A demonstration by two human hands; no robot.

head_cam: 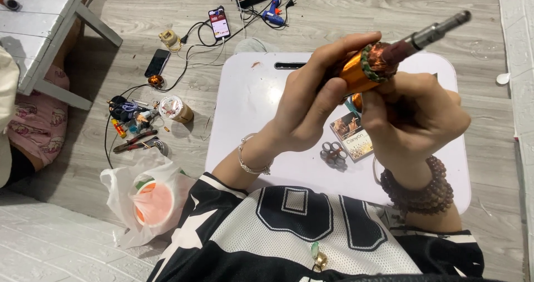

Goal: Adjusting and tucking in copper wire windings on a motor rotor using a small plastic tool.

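Observation:
Both of my hands hold a motor rotor [371, 65] up over a small white table [250, 101]. The rotor has orange copper windings, a green-braided end and a steel shaft pointing up to the right. My left hand [311, 101] wraps the orange body, thumb and fingers around it. My right hand [414, 115] grips the winding end from below, close to the shaft. The left wrist carries a silver bracelet, the right wrist a brown bead bracelet. Part of the rotor is hidden by my fingers.
On the table lie small scissors [334, 154] and a small printed box [353, 136]. The floor at left holds pliers [135, 141], a tape roll [175, 109], two phones [219, 23], cables, a blue glue gun [273, 13] and a bagged cup [153, 201]. A person sits far left.

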